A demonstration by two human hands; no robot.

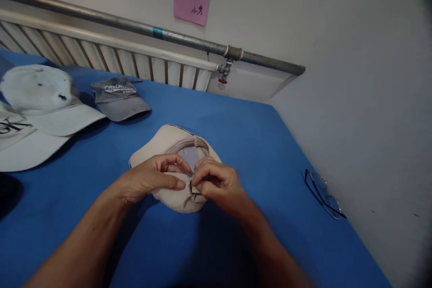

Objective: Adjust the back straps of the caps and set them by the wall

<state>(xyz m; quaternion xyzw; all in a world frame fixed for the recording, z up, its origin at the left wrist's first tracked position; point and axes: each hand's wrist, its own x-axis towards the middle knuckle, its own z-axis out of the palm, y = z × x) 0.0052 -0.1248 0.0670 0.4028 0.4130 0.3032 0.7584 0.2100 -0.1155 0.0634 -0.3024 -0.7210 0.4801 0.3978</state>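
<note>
A pale beige baseball cap (180, 200) lies upside down on the blue table, its brim pointing away and to the left. My left hand (148, 177) grips the cap's back edge, thumb on the outside and fingers reaching inside. At the cap's back opening sits a small metal buckle (191, 188). Just right of the buckle, my right hand (221, 182) pinches the cap's strap (196, 190) between thumb and forefinger. My right fingers partly hide the strap's end. A lilac lining patch (189, 155) shows inside the cap.
A white cap (40, 87) and another light cap with black letters (27, 148) overlap at the left. Behind them is a grey cap (119, 96). Eyeglasses (324, 193) lie near the table's right edge. A radiator (141, 65) and pipe (118, 21) run along the wall.
</note>
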